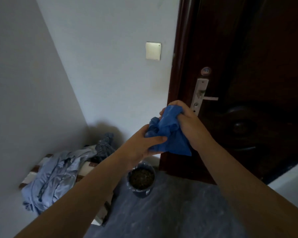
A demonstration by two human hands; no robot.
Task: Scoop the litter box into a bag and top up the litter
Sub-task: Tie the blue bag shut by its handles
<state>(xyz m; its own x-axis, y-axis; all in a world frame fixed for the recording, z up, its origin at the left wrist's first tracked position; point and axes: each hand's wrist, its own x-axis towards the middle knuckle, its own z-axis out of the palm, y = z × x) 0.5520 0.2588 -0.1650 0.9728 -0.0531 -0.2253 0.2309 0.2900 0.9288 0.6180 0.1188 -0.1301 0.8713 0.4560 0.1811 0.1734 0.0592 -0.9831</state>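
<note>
Dark wooden door (248, 48) ahead on my right; pile of pale blue clothes (58, 172) low on my left. I hold the crumpled blue plastic bag (169, 133) before the door: left hand (141, 146) grips its lower folds, right hand (187, 124) clenches its top. Below it, a bucket (141, 193) of dark granules stands on the floor.

Thin plastic bag (169, 133), glossy wood door (248, 66).
</note>
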